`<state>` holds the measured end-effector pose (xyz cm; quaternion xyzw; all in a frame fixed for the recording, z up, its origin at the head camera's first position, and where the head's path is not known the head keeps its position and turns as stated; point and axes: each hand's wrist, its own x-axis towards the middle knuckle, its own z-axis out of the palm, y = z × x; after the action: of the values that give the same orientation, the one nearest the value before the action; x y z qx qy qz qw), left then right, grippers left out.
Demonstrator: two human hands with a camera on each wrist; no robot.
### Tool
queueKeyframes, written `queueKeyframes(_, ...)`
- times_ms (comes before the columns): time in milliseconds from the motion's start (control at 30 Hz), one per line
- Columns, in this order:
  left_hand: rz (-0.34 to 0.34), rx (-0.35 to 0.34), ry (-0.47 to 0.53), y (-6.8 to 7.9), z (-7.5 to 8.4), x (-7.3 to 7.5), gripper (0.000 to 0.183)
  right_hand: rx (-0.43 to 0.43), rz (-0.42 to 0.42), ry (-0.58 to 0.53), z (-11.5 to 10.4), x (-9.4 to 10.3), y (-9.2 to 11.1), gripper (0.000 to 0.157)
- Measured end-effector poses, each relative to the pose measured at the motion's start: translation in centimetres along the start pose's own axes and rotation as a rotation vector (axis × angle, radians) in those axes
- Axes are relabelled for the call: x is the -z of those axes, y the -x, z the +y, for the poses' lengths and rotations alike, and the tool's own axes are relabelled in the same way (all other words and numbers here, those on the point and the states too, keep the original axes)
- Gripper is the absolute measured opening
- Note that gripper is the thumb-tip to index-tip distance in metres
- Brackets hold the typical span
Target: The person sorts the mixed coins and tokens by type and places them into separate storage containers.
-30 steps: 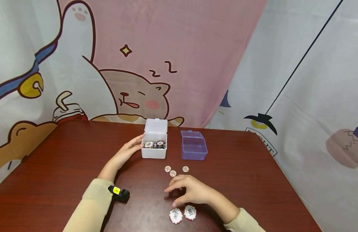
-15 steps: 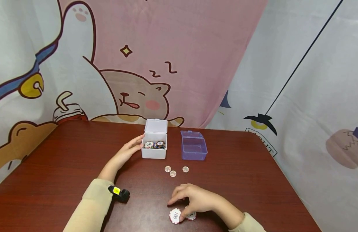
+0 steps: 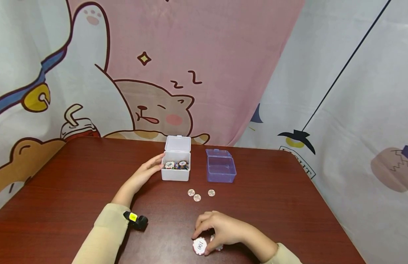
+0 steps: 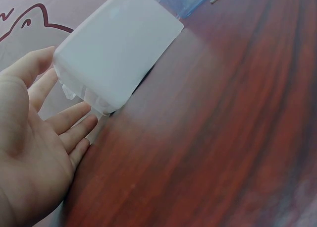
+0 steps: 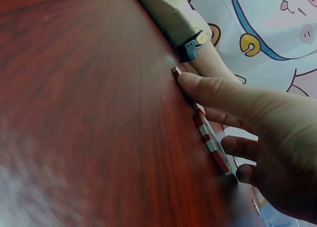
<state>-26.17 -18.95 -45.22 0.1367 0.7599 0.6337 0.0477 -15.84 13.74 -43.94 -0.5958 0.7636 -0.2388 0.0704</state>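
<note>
My left hand (image 3: 145, 174) rests its fingertips against the left side of a white plastic box (image 3: 175, 175), its fingers loosely extended. The box's lid stands up, and several poker chips (image 3: 181, 165) lie inside. My right hand (image 3: 225, 228) is low at the table's near side, thumb and forefinger at opposite edges of a white poker chip (image 3: 199, 246) marked 100, pinching it while it lies flat on the wood. A second red-and-white poker chip (image 5: 213, 143) lies right beside it, under the hand and partly hidden by the thumb in the head view.
A translucent purple box (image 3: 221, 176) with its lid up stands right of the white one. Between the boxes and my right hand lie three small coin-like discs (image 3: 197, 198). A brown wooden table (image 3: 283, 205) carries everything, with a cartoon-printed curtain (image 3: 223, 73) behind.
My right hand has moved down toward the near side, over the two poker chips, and its thumb and forefinger have come onto the left one. My left hand has stayed at the white box.
</note>
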Motion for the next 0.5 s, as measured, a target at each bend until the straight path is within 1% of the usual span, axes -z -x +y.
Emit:
queueKeyframes(167,0.001,-0.001,0.002,-0.03,-0.04,-0.02,0.052,0.018,0.006,0.017,0.13,-0.23,0.00,0.038)
queueKeyframes(333,-0.003,0.003,0.003,-0.05,-0.03,-0.01,0.051,0.011,0.012,0.026,0.24,-0.40,0.03,0.036)
queueKeyframes(500,-0.006,-0.009,0.007,-0.08,-0.01,0.01,0.051,0.018,0.041,0.016,0.27,-0.29,-0.04,0.035)
